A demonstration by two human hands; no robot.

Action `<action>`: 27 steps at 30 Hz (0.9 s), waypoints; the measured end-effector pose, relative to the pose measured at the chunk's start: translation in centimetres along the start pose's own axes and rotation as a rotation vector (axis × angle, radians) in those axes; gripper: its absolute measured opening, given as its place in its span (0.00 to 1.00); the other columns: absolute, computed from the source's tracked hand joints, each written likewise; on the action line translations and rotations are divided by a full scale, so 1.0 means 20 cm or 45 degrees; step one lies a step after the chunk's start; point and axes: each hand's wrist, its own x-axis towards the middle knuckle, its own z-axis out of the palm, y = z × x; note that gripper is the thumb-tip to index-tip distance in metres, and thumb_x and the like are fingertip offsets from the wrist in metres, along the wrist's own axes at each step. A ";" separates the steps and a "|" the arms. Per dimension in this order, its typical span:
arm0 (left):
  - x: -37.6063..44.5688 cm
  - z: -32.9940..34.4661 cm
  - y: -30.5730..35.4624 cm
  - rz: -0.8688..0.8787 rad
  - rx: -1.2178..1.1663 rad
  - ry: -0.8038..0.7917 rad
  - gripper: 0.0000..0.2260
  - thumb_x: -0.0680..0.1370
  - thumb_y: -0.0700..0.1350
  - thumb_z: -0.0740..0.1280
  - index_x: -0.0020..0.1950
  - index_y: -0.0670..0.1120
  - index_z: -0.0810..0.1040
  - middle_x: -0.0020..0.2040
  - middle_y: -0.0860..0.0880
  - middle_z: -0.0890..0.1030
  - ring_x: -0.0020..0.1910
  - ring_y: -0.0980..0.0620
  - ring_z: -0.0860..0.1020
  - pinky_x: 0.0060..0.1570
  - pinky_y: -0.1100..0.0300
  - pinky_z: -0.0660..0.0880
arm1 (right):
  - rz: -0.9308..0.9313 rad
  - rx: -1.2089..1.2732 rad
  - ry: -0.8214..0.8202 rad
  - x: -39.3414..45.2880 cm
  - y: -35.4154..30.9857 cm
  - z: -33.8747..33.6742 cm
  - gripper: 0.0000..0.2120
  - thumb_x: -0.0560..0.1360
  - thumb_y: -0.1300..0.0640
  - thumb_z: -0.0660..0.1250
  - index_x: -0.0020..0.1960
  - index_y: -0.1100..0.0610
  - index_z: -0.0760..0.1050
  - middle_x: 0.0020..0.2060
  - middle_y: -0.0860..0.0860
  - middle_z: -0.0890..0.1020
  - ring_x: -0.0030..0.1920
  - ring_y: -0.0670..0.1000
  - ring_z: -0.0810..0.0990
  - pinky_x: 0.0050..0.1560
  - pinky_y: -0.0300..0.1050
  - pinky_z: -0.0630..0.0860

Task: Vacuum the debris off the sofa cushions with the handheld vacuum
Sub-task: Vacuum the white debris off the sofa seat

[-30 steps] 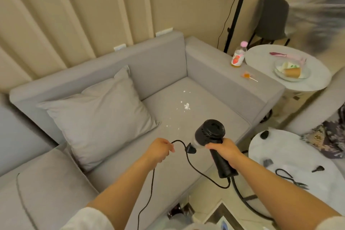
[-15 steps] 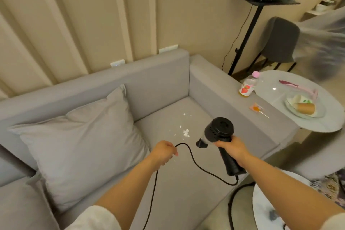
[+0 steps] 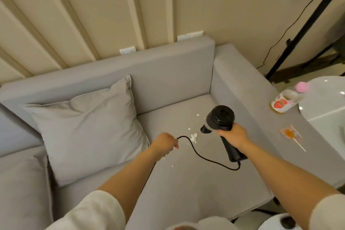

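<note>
Hands: right (image 3: 233, 135) grips vacuum (image 3: 221, 119), left (image 3: 166, 144) apparently pinches cord (image 3: 205, 158).

Warm, dim-ish indoor light, soft all over and a bit mushy

Everything has a yellow-beige cast, and the light's pretty even, so shadows are faint: just a soft one under the grey pillow (image 3: 87, 127) and a darker patch in the sofa (image 3: 168, 73) corner. The only real glare is on the glossy white round table (image 3: 324, 99) at the right edge, which throws bright highlights. Wide-angle warp is obvious: the wall panels (image 3: 74, 15) fan out and the black stand pole (image 3: 306, 24) leans hard. Detail is smeary overall, the pink-capped bottle (image 3: 285, 101) looks blurred, and the white sleeves (image 3: 93, 213) at the bottom are out of focus.
</note>
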 end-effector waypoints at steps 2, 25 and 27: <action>0.04 0.12 0.10 -0.043 -0.008 -0.004 0.14 0.77 0.38 0.60 0.31 0.44 0.72 0.28 0.47 0.64 0.24 0.52 0.60 0.24 0.64 0.55 | 0.061 -0.015 -0.035 0.13 0.05 -0.12 0.10 0.67 0.53 0.72 0.44 0.56 0.75 0.36 0.52 0.78 0.37 0.50 0.76 0.35 0.41 0.70; 0.42 0.27 0.12 -0.311 -0.203 0.331 0.16 0.78 0.41 0.60 0.30 0.46 0.74 0.31 0.47 0.70 0.31 0.51 0.67 0.32 0.60 0.63 | 0.224 0.165 -0.056 0.98 0.15 -0.11 0.23 0.70 0.53 0.71 0.60 0.63 0.70 0.47 0.57 0.77 0.47 0.56 0.76 0.50 0.49 0.72; 0.45 0.26 0.12 -0.316 -0.215 0.339 0.16 0.78 0.42 0.59 0.31 0.46 0.74 0.31 0.47 0.70 0.32 0.50 0.67 0.33 0.60 0.63 | 0.235 0.199 -0.054 1.02 0.16 -0.09 0.23 0.70 0.53 0.71 0.61 0.62 0.70 0.46 0.56 0.76 0.46 0.55 0.75 0.50 0.49 0.71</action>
